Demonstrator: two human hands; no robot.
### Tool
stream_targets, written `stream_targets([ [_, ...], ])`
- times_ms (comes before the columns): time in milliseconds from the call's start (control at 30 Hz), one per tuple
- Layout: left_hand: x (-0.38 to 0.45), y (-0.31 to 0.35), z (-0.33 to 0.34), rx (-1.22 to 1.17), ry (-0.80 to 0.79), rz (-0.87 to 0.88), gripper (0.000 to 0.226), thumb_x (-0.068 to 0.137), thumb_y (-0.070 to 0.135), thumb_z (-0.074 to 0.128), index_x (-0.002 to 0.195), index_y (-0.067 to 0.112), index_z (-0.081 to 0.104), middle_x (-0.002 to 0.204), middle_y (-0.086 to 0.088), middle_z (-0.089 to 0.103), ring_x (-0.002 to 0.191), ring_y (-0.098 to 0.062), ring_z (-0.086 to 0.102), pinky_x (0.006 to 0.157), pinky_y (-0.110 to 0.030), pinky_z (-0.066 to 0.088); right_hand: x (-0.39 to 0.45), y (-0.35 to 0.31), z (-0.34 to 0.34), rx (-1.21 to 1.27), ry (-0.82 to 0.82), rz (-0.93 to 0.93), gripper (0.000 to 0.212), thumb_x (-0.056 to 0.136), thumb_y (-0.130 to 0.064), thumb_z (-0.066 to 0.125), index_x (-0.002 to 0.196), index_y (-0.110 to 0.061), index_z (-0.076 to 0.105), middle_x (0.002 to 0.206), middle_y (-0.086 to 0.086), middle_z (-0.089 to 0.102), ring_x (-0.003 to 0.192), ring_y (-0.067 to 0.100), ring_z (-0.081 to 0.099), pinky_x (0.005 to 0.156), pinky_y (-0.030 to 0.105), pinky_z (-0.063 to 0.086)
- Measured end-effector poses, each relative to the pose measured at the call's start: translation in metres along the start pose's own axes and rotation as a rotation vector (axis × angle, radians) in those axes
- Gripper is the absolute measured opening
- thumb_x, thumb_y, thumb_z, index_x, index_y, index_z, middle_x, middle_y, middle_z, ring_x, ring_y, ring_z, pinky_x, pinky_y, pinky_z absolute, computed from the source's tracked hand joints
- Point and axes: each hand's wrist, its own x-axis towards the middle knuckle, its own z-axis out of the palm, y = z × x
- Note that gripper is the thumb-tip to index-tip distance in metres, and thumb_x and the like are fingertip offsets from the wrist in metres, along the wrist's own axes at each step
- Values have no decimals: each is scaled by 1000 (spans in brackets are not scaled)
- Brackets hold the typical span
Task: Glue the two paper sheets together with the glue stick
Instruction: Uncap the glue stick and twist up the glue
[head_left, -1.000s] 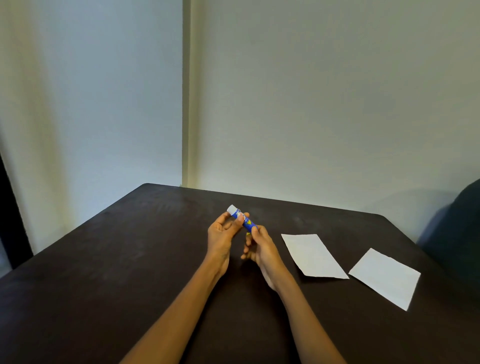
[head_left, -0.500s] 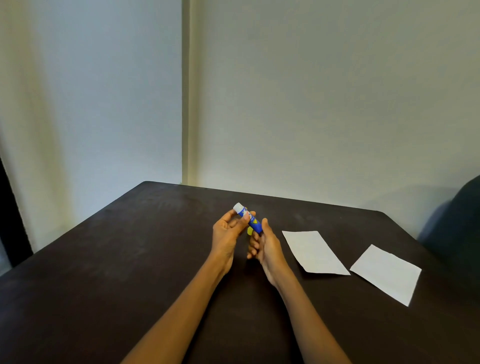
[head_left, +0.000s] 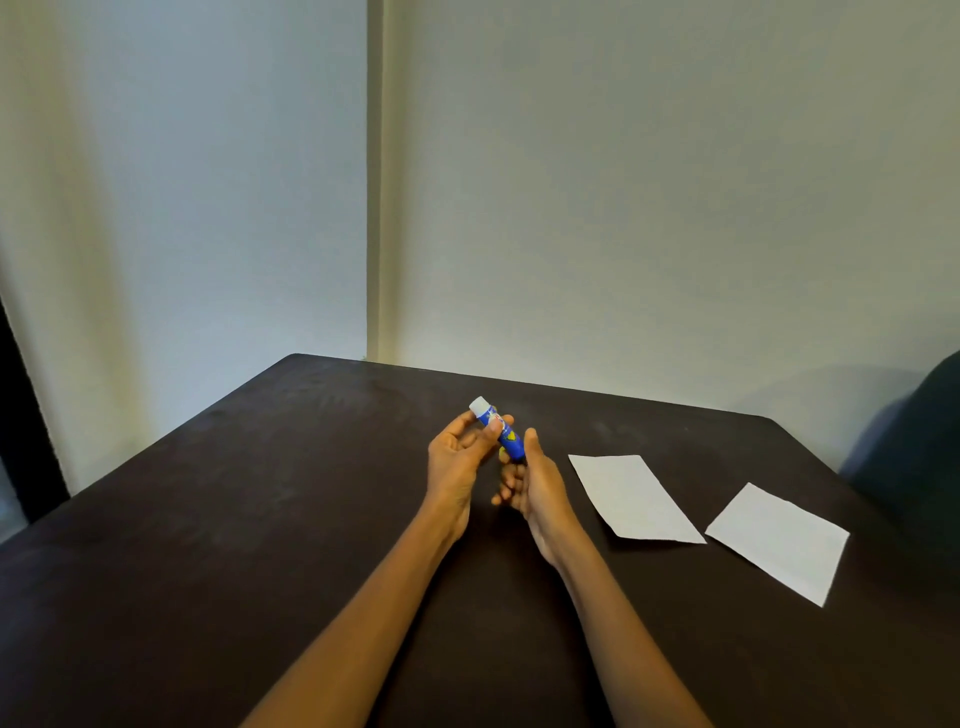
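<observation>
Dark table (head_left: 260, 519) against pale walls (head_left: 623, 208); two paper sheets (head_left: 634, 496) lie right; left hand (head_left: 460, 460) and right hand (head_left: 535, 480) both pinch the glue stick (head_left: 501, 431)

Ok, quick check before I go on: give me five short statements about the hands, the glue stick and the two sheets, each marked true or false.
1. Both hands hold the glue stick above the table. True: the left hand pinches its upper part and the right hand grips its lower end.
2. The white cap is already off. False: it sits on the stick's upper end.
3. The two paper sheets are stacked. False: the near sheet and the far sheet lie flat, side by side and apart.
4. Both sheets lie to the right of the hands. True.
5. The right hand presses on a sheet. False: it touches neither sheet.
</observation>
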Motion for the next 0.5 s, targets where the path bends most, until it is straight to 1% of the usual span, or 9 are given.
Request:
stream_targets([
  [67,1,0,-3,-10,37,5,24,83,9,64,107,13,62,94,-6,75,93,-16,70,76,-20,55,-2,1,-1,-12,-53,-51,28,99,-39,37,93,-17,52,63,0,50,48,8,49,54,25,48],
  [133,2,0,-4,1,58,6,25,84,8,65,108,13,62,93,-4,75,92,-15,70,75,-19,55,-3,0,-2,-42,-88,-62,19,100,-31,38,96,-17,50,69,1,50,52,8,51,56,25,48],
  [200,2,0,-3,11,50,3,29,82,10,66,110,12,62,92,-4,75,92,-14,70,74,-19,55,-3,-1,-2,-33,-85,-41,28,101,-34,34,91,-13,50,61,-1,46,49,8,47,52,25,47],
  [267,2,0,-1,9,13,-3,32,79,15,68,109,13,62,93,-4,75,93,-15,70,75,-20,55,-1,-4,-1,9,-50,25,44,100,-43,29,77,-11,49,48,-4,39,42,9,42,45,23,45],
  [300,1,0,0,8,-1,-5,33,77,17,69,109,14,62,94,-5,75,94,-16,70,76,-20,55,-1,-5,0,20,-32,49,50,99,-48,28,71,-11,48,45,-4,37,40,9,40,43,23,44],
  [333,1,0,0,6,-6,-5,34,77,18,69,110,14,62,94,-4,75,94,-16,70,76,-20,55,-1,-5,0,23,-21,52,52,98,-50,28,69,-12,48,45,-3,37,40,10,40,42,23,44],
  [367,1,0,0,3,0,-4,33,79,16,68,111,13,61,95,-4,75,94,-16,70,76,-20,55,-1,-5,0,22,-24,36,50,98,-49,29,73,-12,51,47,-2,40,41,9,43,44,23,45],
  [433,2,0,-2,-12,35,4,30,83,10,65,112,11,61,93,-3,75,93,-14,70,75,-20,55,-4,-4,-1,21,-74,-23,35,99,-41,34,89,-14,53,58,-1,49,48,8,49,51,24,48],
  [500,3,1,-4,-24,70,11,30,84,8,65,114,8,60,92,-3,75,90,-14,70,74,-20,55,-6,-3,-2,-5,-132,-73,20,100,-31,37,96,-16,51,69,1,52,53,9,51,56,25,48],
])
